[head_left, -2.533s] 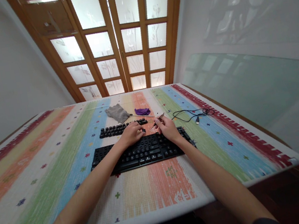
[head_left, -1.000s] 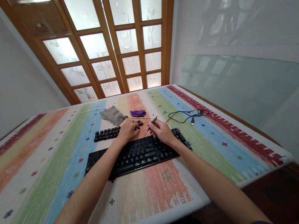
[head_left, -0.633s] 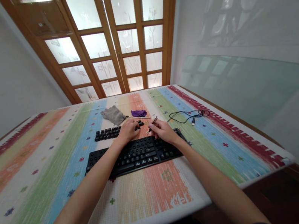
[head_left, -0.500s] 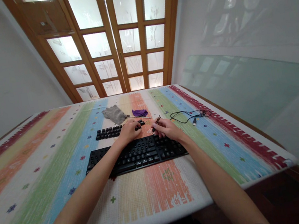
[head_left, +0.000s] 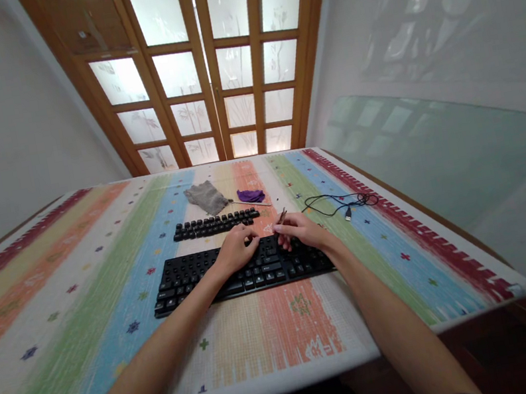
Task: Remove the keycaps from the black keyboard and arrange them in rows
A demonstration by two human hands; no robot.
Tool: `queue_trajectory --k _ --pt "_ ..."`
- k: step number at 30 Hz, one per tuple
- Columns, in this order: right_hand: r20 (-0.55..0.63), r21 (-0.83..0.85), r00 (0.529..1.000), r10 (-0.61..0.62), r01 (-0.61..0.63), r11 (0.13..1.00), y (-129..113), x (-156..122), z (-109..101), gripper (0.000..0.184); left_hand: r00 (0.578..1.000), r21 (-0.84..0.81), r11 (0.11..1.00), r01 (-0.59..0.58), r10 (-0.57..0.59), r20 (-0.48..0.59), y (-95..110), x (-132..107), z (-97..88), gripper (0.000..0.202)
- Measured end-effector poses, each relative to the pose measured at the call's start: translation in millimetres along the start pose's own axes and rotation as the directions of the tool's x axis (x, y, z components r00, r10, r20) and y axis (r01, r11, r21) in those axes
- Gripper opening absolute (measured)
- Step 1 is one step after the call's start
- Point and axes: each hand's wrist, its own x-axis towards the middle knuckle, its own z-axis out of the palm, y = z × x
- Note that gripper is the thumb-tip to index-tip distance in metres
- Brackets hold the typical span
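A black keyboard (head_left: 231,290) lies before me, with keys gone from its upper rows and keycaps still on the lower ones. My left hand (head_left: 237,249) rests over its upper middle, fingers loosely curved, with nothing visible in them. Over the right part of the keyboard, my right hand (head_left: 299,230) is closed on a thin dark tool (head_left: 282,216) held like a pen; its lower tip is hidden by the fingers. Behind the keyboard, loose black keycaps (head_left: 212,225) stand in neat rows.
A grey knitted cloth or glove (head_left: 207,197), a purple cloth (head_left: 251,195) and a thin rod (head_left: 253,203) lie behind the keycaps. To the right is a coiled black cable (head_left: 326,198) with a USB plug (head_left: 348,214). A striped cloth covers the table (head_left: 237,342).
My left hand has drawn back from the right end of the keycap rows to the keyboard. My right hand keeps the thin tool, over the keyboard's right part. The view has shifted slightly.
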Motion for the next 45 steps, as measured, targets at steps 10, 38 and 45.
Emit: queue_trajectory --k 10,38,45 --pt "0.228 -0.041 0.973 -0.028 0.038 0.998 -10.8 -3.0 23.7 0.038 1.0 0.004 1.0 -0.021 0.02 0.022 2.0 -1.7 0.1 0.016" --pt "0.004 -0.205 0.997 0.08 -0.078 0.976 -14.3 -5.8 4.3 0.051 0.998 0.122 0.991 -0.054 0.05 0.029 7.9 -6.5 -1.0 0.019" --pt "-0.013 -0.207 0.998 0.062 -0.064 0.976 -11.6 -3.7 11.6 0.046 0.998 0.135 0.989 -0.06 0.056 0.031 8.9 -6.8 0.5 0.02"
